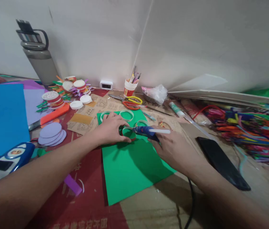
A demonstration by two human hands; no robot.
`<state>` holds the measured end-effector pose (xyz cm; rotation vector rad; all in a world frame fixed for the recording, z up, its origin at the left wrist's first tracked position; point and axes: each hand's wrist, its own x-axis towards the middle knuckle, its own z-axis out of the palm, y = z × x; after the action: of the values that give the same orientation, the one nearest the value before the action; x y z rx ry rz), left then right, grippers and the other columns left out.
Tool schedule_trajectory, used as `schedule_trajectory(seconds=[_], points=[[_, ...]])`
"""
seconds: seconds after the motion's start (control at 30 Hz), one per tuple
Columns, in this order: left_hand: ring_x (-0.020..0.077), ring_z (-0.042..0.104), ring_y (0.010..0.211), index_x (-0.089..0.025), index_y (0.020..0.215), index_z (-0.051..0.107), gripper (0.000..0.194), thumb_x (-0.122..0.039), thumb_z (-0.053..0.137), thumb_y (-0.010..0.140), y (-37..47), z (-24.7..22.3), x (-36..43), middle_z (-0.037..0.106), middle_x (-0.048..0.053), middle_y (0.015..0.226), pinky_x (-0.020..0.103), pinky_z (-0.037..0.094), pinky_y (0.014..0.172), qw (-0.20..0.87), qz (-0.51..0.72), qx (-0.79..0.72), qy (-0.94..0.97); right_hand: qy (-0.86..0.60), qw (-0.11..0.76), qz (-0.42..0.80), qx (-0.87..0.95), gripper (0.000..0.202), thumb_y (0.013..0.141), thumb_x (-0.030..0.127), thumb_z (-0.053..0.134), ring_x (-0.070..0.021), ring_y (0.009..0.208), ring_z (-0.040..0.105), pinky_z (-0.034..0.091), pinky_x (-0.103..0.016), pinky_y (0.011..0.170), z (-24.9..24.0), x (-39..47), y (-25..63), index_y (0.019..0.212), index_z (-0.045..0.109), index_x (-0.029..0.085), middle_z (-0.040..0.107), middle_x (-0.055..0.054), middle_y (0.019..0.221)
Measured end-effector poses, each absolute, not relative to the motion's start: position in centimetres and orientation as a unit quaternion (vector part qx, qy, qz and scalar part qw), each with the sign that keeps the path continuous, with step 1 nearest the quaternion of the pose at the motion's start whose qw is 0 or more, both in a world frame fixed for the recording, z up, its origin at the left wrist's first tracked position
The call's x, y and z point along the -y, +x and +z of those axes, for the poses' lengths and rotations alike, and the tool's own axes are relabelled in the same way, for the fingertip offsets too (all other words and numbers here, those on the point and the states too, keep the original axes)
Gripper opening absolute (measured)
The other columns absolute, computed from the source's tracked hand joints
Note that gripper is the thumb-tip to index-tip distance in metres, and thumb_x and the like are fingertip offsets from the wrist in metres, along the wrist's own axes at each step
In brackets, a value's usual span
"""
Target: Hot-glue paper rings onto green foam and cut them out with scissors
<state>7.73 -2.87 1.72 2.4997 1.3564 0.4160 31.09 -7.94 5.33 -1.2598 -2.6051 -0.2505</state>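
Note:
My right hand [170,144] is closed around a blue hot glue gun [144,130], which has a white glue stick [159,130] poking out of its back. The nozzle touches or nearly touches a paper ring [130,139] with a red outer side. My left hand [111,128] pinches that ring by its left edge. Under both hands lies a green sheet [134,175]. More white-edged rings, such as a paper ring [126,115], rest on its far part; one is partly behind my left fingers.
Lilac paper discs [50,133], an orange cutter [55,114] and decorated cups [53,98] stand left. Scissors [133,102] and a cup of pens [130,87] are behind. A phone [222,162] and pipe cleaners [255,127] lie right. A black cord [191,203] runs to the front edge.

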Motion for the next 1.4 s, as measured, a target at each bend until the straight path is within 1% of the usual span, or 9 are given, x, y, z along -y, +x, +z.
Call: schedule_trajectory(seconds=[0.07,0.13,0.3,0.47,0.63,0.8,0.97,1.17,1.4], points=[[0.0339,0.047,0.114,-0.03,0.108,0.074,0.055,-0.066,0.073,0.067,7.8,1.8,2.9,0.067,0.006,0.116,0.047,0.031,0.092,0.137,0.14,-0.469,0.861,-0.419,0.111,-0.107,0.895,0.02,0.09,0.014,0.048,-0.0232,0.083,0.065,0.05,-0.035,0.072,5.5,8.1,31.0,0.085,0.066,0.02,0.071,-0.008,0.088],[0.0338,0.047,0.113,-0.03,0.108,0.074,0.054,-0.066,0.073,0.067,7.7,1.8,2.9,0.068,0.006,0.115,0.047,0.031,0.091,0.138,0.138,-0.47,0.861,-0.416,0.108,-0.115,0.896,0.019,0.09,0.013,0.049,-0.0226,0.08,0.064,0.049,-0.034,0.07,5.6,8.2,30.8,0.083,0.066,0.02,0.07,-0.008,0.085],[0.034,0.047,0.113,-0.029,0.109,0.074,0.058,-0.069,0.071,0.067,7.7,1.7,2.8,0.067,0.007,0.116,0.047,0.031,0.091,0.133,0.139,-0.463,0.865,-0.419,0.133,-0.092,0.894,0.018,0.092,0.015,0.048,-0.0214,0.076,0.064,0.049,-0.032,0.067,5.3,8.0,30.4,0.09,0.065,0.022,0.069,-0.006,0.081],[0.0337,0.048,0.111,-0.029,0.107,0.074,0.054,-0.067,0.071,0.068,7.7,1.7,2.8,0.066,0.006,0.112,0.046,0.031,0.09,0.132,0.142,-0.462,0.865,-0.453,0.163,-0.043,0.875,0.013,0.092,0.019,0.05,-0.0198,0.069,0.063,0.047,-0.031,0.061,3.9,7.6,30.7,0.093,0.062,0.02,0.067,-0.006,0.079],[0.0337,0.048,0.11,-0.027,0.106,0.073,0.057,-0.069,0.071,0.067,7.7,1.8,2.9,0.066,0.007,0.109,0.046,0.032,0.09,0.134,0.139,-0.467,0.863,-0.446,0.184,-0.046,0.875,0.013,0.091,0.024,0.053,-0.022,0.076,0.066,0.05,-0.033,0.066,2.9,7.3,30.8,0.1,0.061,0.02,0.07,-0.008,0.089],[0.0344,0.047,0.11,-0.027,0.107,0.073,0.058,-0.069,0.072,0.066,7.7,1.8,2.9,0.066,0.007,0.109,0.046,0.032,0.091,0.134,0.137,-0.469,0.862,-0.425,0.19,-0.05,0.884,0.015,0.092,0.023,0.052,-0.0235,0.083,0.068,0.053,-0.034,0.072,2.9,7.3,30.4,0.103,0.061,0.018,0.071,-0.009,0.092],[0.0343,0.048,0.111,-0.029,0.106,0.073,0.057,-0.069,0.072,0.066,7.7,1.6,2.8,0.066,0.007,0.111,0.047,0.033,0.092,0.129,0.143,-0.468,0.862,-0.406,0.206,-0.049,0.889,0.014,0.093,0.022,0.052,-0.0232,0.087,0.068,0.053,-0.034,0.076,2.9,7.2,30.9,0.103,0.06,0.018,0.071,-0.009,0.095],[0.0342,0.048,0.111,-0.029,0.105,0.074,0.055,-0.067,0.073,0.065,7.7,1.7,2.8,0.066,0.006,0.111,0.047,0.033,0.091,0.137,0.144,-0.466,0.862,-0.424,0.195,-0.042,0.883,0.011,0.093,0.02,0.052,-0.0214,0.082,0.068,0.053,-0.032,0.074,3.1,7.2,31.2,0.099,0.06,0.02,0.071,-0.008,0.092],[0.0334,0.048,0.11,-0.027,0.106,0.073,0.059,-0.07,0.071,0.066,7.7,1.7,2.8,0.067,0.007,0.109,0.046,0.032,0.091,0.129,0.14,-0.468,0.863,-0.417,0.198,-0.049,0.886,0.014,0.093,0.023,0.051,-0.0232,0.084,0.068,0.053,-0.034,0.073,2.8,7.0,30.6,0.1,0.061,0.018,0.072,-0.009,0.093]])
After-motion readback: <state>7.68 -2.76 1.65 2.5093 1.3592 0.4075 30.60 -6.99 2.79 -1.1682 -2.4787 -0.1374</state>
